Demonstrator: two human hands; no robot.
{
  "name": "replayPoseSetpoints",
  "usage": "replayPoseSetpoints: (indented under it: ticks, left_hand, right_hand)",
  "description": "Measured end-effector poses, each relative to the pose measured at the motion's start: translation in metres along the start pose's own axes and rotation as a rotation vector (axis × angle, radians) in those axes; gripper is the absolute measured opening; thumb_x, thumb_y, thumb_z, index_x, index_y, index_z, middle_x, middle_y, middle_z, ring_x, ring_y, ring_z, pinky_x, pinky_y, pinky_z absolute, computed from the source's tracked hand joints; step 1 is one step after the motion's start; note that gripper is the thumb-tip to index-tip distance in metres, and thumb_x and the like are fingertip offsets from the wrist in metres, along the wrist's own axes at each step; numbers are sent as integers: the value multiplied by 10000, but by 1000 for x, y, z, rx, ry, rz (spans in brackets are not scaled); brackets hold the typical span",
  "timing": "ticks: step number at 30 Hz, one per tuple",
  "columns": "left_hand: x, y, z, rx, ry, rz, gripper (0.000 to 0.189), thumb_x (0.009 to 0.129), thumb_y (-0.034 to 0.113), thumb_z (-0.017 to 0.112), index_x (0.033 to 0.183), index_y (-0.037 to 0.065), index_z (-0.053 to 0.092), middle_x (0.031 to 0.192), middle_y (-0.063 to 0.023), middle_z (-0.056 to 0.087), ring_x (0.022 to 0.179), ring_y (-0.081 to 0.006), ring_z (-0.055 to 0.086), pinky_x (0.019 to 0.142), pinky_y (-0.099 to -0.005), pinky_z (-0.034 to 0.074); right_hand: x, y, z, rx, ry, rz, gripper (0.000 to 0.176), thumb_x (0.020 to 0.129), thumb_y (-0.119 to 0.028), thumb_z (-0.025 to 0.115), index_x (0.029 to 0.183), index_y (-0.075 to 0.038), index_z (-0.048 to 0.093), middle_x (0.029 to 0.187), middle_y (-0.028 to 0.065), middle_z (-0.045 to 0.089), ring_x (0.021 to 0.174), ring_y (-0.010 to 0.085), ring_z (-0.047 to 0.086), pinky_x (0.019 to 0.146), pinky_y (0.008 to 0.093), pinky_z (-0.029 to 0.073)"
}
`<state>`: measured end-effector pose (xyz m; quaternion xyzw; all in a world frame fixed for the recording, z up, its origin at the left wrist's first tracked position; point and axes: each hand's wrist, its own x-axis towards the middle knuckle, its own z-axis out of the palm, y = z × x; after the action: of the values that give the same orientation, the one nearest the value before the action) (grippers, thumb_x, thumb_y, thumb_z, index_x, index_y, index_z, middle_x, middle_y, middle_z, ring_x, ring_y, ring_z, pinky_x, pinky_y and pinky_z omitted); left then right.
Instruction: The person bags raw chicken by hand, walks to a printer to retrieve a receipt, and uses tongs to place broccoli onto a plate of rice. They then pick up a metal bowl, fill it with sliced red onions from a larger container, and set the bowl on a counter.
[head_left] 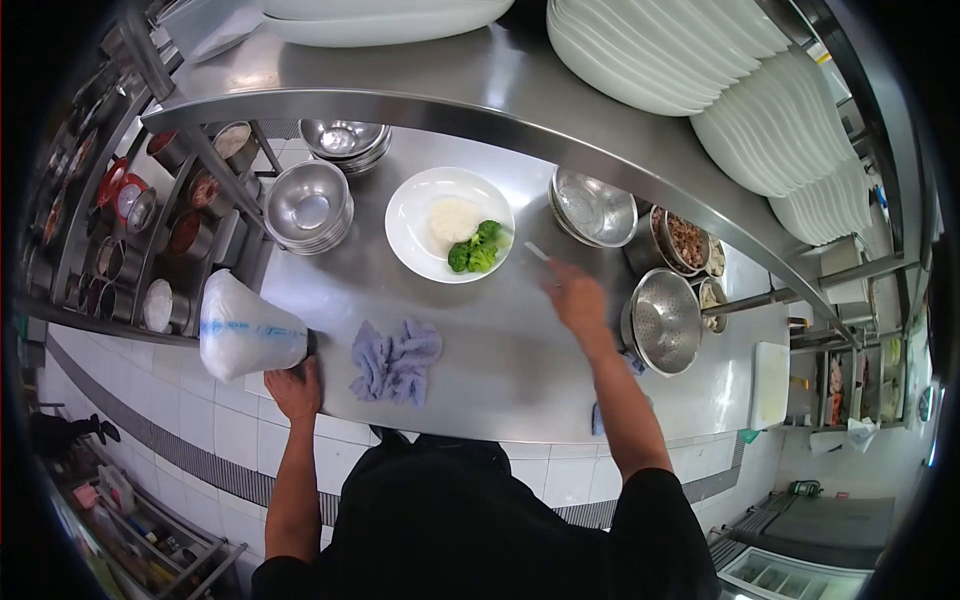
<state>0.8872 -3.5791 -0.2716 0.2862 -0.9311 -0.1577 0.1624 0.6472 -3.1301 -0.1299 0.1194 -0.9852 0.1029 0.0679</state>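
My left hand (pixel 293 391) rests at the table's front left corner, right below a clear plastic bag roll (pixel 248 330) with blue print. Its thumb stands apart from the other fingers, which are partly hidden. Over the right half of the table, my right hand (pixel 577 300) is closed around a thin pale utensil (pixel 537 251), whose exact kind is too blurred to tell. The utensil points toward a white oval plate (pixel 408 248), which bears a mound of white rice (pixel 454 217) and green broccoli (pixel 473 252). A crumpled purple cloth (pixel 397 362) lies between my hands.
Stacked steel bowls (pixel 308 205) stand at the back left. Perforated colanders (pixel 666 322) and a pot of brown chopped food (pixel 687 242) are on the right. A steel shelf (pixel 400 85) with stacked white plates (pixel 660 50) hangs across the back. A white cutting board (pixel 769 385) sits far right.
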Motion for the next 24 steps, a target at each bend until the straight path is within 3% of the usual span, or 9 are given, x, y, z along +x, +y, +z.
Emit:
replayPoseSetpoints:
  ticks: [5,6,8,9,11,13,20,22,24]
  left_hand:
    - [1,5,-6,-76,-22,-42,592,813,399,645,1206,-32,543,1256,-266,506,1187,-435,417,1033,-505,304]
    - [-1,7,-4,-102,74,-1,548,802,380,650,1159,-28,573,1191,-265,539,1114,-446,455,991,-506,329]
    - [5,25,-25,-173,-70,-12,561,807,373,654,1181,-33,553,1189,-261,543,1105,-443,466,999,-505,329]
    - [2,20,-15,-107,17,20,571,813,374,655,1192,-38,540,1197,-261,540,1112,-441,465,1002,-503,330]
    - [1,6,-4,-15,109,73,602,838,377,649,1230,-53,496,1225,-259,527,1150,-432,455,1021,-499,327]
    - [-1,9,-7,-23,99,81,602,842,377,647,1231,-55,492,1225,-259,526,1157,-431,454,1026,-499,324]
    - [0,14,-5,-42,141,71,580,824,341,673,1217,-49,501,1190,-258,541,1139,-432,470,1010,-499,338]
    - [0,22,-13,-57,153,52,564,807,330,690,1192,-46,523,1159,-256,557,1112,-436,486,991,-502,350]
    - [3,34,-29,-274,93,92,524,762,302,726,1123,-45,570,1085,-252,587,1045,-438,520,935,-502,386]
  right_hand:
    - [-9,-16,-22,91,-49,111,469,862,-371,653,1271,-152,585,920,160,677,809,351,659,723,429,530]
    - [-13,-3,-28,65,-29,146,469,862,-371,653,1271,-152,585,920,160,677,809,351,659,723,429,530]
    - [-17,27,-32,426,338,247,348,913,-374,607,1112,-88,610,712,109,609,610,285,621,572,385,507]
    - [-18,47,-41,404,359,268,348,913,-374,607,1112,-88,610,712,109,609,610,285,621,572,385,507]
    - [-16,81,-64,1427,488,656,320,955,-393,549,872,-84,541,582,34,474,454,185,492,431,315,408]
    - [-11,96,-89,1468,836,706,365,976,-399,507,748,-128,419,554,-9,389,424,111,392,370,275,314]
    - [13,245,-143,1761,1081,783,305,962,-425,528,849,-145,483,594,10,436,476,137,429,401,265,353]
    - [25,286,-178,2029,1056,676,247,948,-366,565,960,-119,553,705,36,550,586,202,524,497,326,466]
    - [36,294,-193,2007,1081,421,272,933,-349,581,1065,-111,586,845,50,619,733,238,601,645,359,536]
